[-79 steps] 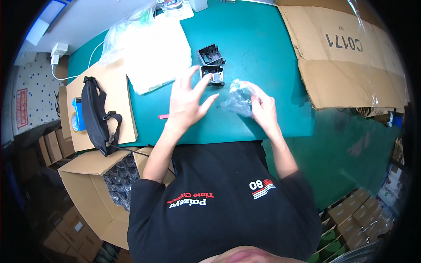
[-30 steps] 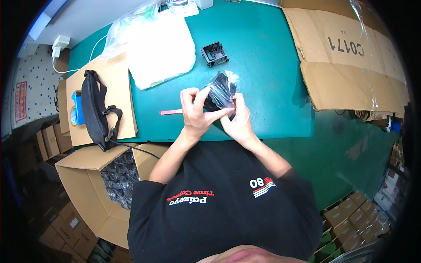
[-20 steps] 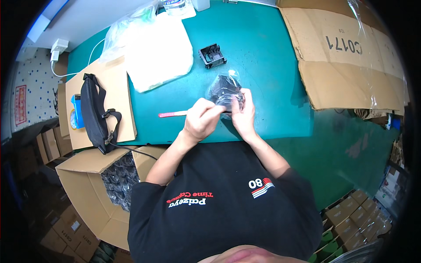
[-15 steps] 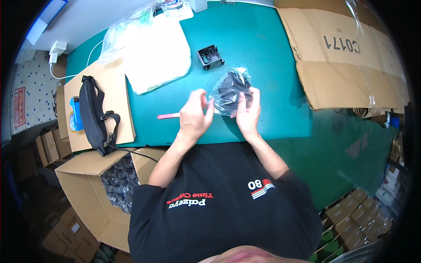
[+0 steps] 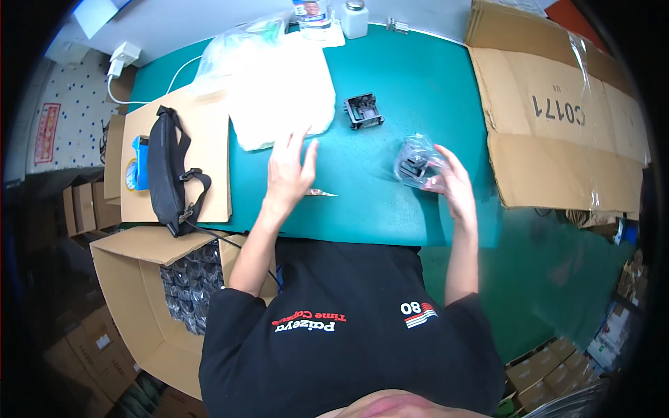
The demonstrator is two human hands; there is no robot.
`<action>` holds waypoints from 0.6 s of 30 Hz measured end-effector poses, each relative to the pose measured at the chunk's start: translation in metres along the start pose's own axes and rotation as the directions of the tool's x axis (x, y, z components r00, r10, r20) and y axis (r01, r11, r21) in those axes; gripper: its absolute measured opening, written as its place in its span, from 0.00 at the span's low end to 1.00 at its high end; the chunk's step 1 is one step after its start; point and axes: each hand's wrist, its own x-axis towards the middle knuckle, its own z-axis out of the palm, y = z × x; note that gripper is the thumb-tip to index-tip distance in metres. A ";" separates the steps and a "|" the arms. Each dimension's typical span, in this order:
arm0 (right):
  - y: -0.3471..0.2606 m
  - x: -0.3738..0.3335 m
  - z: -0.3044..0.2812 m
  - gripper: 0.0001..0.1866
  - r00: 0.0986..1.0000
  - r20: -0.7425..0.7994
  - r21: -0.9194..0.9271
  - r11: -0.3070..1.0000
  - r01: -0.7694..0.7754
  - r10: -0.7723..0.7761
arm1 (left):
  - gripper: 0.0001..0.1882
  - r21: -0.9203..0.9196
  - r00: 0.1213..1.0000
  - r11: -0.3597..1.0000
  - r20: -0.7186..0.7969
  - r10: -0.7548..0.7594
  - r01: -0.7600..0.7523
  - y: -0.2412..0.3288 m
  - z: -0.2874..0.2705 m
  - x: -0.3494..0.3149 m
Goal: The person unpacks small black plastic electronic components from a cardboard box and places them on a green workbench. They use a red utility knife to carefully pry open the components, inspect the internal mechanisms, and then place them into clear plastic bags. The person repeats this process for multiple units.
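My right hand (image 5: 454, 184) grips a black plastic part in a clear bag (image 5: 416, 161), holding it by its right side over the green table. Toward the left, my left hand (image 5: 287, 171) is open and holds nothing. Its fingertips reach the lower edge of a bright white flat pile (image 5: 282, 90), too overexposed to make out. A slim pointed tool (image 5: 322, 193) lies just right of my left wrist, partly hidden by the hand. Farther back, between the hands, an unbagged black plastic housing (image 5: 364, 111) rests on the table.
A black strap bag (image 5: 167, 167) lies on cardboard at the left, beside a blue object (image 5: 141, 164). Below it, an open carton (image 5: 136, 299) holds several bagged black parts. A large cardboard box (image 5: 557, 132) stands at the right. A bottle (image 5: 355, 19) is at the back.
My hands have drawn apart. The right one carried the bagged part to the right, its bag now wrapped closer; the left let go of the bag and moved left, opening. The view has shifted slightly.
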 end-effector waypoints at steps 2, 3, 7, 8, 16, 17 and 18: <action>-0.005 0.003 -0.013 0.26 0.999 0.025 0.019 0.999 0.044 -0.044 | 0.20 0.186 0.999 0.983 -0.036 0.007 0.000 -0.031 0.006 0.008; -0.004 0.005 -0.018 0.26 0.998 0.002 0.034 0.997 0.065 -0.065 | 0.21 0.263 0.998 0.964 -0.035 0.053 -0.042 -0.046 0.012 0.016; -0.007 0.009 -0.034 0.29 0.967 -0.165 -0.283 0.949 0.142 -0.194 | 0.25 0.581 0.995 0.809 0.026 0.094 -0.091 -0.086 0.029 0.033; -0.008 0.010 -0.035 0.29 0.942 -0.214 -0.437 0.887 0.146 -0.261 | 0.25 0.612 0.997 0.787 0.045 0.064 -0.078 -0.091 0.031 0.031; -0.021 -0.019 -0.008 0.21 0.648 -0.257 -0.798 0.536 0.277 -0.717 | 0.26 0.612 0.995 0.786 0.069 0.066 -0.094 -0.086 0.037 0.036; -0.024 -0.021 0.000 0.19 0.605 -0.237 -0.804 0.503 0.317 -0.760 | 0.25 0.627 0.995 0.773 0.057 0.081 -0.099 -0.087 0.040 0.036; -0.026 -0.023 0.008 0.17 0.559 -0.217 -0.809 0.468 0.355 -0.800 | 0.25 0.643 0.994 0.759 0.045 0.097 -0.104 -0.089 0.042 0.036</action>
